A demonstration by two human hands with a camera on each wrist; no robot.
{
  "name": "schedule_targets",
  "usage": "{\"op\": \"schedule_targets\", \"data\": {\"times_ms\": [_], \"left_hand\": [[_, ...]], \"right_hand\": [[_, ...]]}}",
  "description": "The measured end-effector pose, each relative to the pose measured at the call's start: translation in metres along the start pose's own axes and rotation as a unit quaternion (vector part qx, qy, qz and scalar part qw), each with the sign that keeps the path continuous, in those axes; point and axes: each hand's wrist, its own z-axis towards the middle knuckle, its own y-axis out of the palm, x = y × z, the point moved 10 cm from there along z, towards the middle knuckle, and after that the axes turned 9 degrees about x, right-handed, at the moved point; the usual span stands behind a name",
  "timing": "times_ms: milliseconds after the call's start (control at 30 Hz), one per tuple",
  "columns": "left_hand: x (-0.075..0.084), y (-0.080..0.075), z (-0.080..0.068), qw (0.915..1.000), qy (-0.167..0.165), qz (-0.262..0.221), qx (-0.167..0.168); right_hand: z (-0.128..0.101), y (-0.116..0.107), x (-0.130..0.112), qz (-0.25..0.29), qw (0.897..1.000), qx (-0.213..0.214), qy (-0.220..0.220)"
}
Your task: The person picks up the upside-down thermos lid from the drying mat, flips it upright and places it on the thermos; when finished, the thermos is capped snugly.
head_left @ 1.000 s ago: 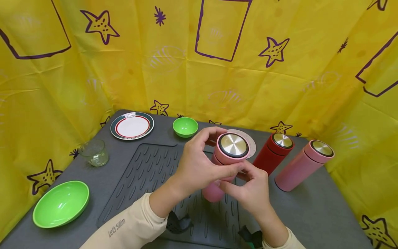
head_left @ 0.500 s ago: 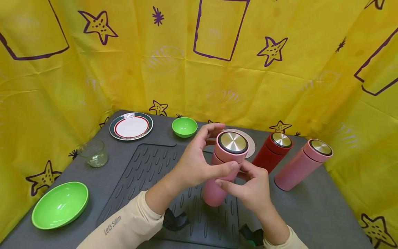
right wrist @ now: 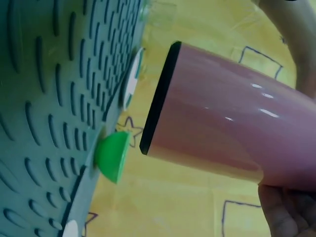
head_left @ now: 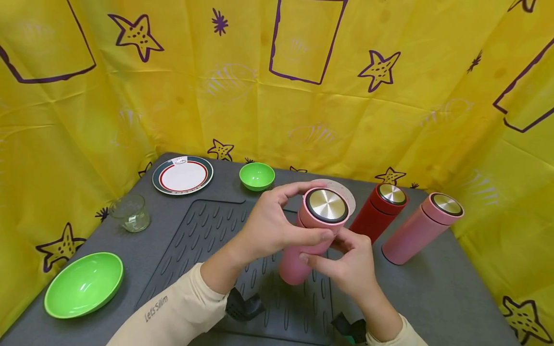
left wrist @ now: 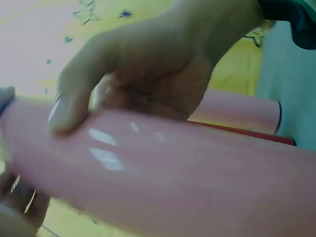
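A pink thermos bottle (head_left: 296, 266) with a silver-topped lid (head_left: 326, 205) is held tilted over the dark ribbed mat (head_left: 216, 240). My left hand (head_left: 266, 223) grips it around the top near the lid, thumb in front and fingers behind. Lower on the body, my right hand (head_left: 351, 264) holds the bottle between thumb and fingers. In the right wrist view the bottle's black base (right wrist: 160, 98) is off the mat. The left wrist view shows the pink body (left wrist: 187, 177) close up, with the right thumb (left wrist: 71, 113) on it; most left fingers are hidden.
Right of the hands stand a red thermos (head_left: 374, 216) and a second pink thermos (head_left: 417, 235). A pale round disc (head_left: 348, 194) lies behind the held bottle. Leftward are a small green bowl (head_left: 257, 177), a plate (head_left: 183, 176), a glass (head_left: 132, 214) and a large green bowl (head_left: 84, 286).
The bottle's lid end has shifted slightly down and toward me. My left fingers and thumb have turned a little around the top. My right hand keeps its hold on the body.
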Motion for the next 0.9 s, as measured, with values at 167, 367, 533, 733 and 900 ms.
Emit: {"op": "schedule_targets", "data": {"times_ms": [167,367,533,733,900], "left_hand": [[-0.008,0.006,0.0,0.9911,-0.049,-0.092,-0.083],[-0.005,0.012,-0.004,0.9923,-0.047,-0.089,-0.072],[-0.007,0.003,-0.007,0.9983,-0.047,-0.007,0.033],[0.002,-0.007,-0.007,0.9892,0.006,0.103,0.104],[0.01,-0.002,-0.003,0.9894,0.051,0.123,0.058]], "right_hand": [[0.0,0.001,-0.009,0.012,0.999,-0.013,-0.032],[0.001,0.001,-0.006,-0.023,1.0,0.008,-0.017],[0.001,0.003,-0.004,-0.043,0.999,0.02,-0.021],[-0.001,0.002,0.0,-0.056,0.998,0.025,-0.005],[-0.002,-0.001,0.0,-0.056,0.998,0.027,-0.007]]}}
